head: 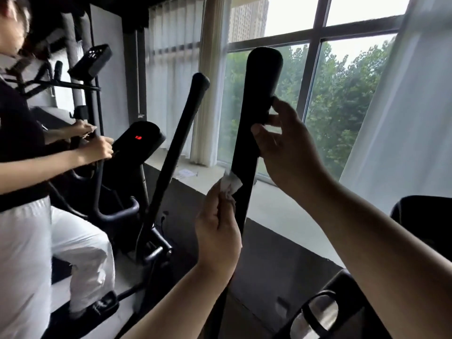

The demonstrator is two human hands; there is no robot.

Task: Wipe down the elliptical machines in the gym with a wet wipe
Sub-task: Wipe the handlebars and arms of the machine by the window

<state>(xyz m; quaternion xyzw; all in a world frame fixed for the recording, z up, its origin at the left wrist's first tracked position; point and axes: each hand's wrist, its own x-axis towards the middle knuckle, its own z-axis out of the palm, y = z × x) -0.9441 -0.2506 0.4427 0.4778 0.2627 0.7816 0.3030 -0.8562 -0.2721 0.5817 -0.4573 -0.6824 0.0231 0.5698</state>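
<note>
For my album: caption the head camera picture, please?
Left hand holds a wet wipe against the elliptical handle; right hand grips it.

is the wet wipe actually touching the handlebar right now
Touching. The head view shows the wet wipe, pinched in the left hand, lapping over the near edge of the black handlebar with no gap between them.

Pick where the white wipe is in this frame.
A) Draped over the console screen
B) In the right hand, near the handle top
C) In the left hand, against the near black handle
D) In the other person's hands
C: the left hand pinches the wipe against the handle; the right hand holds the handle higher up, bare.
</note>
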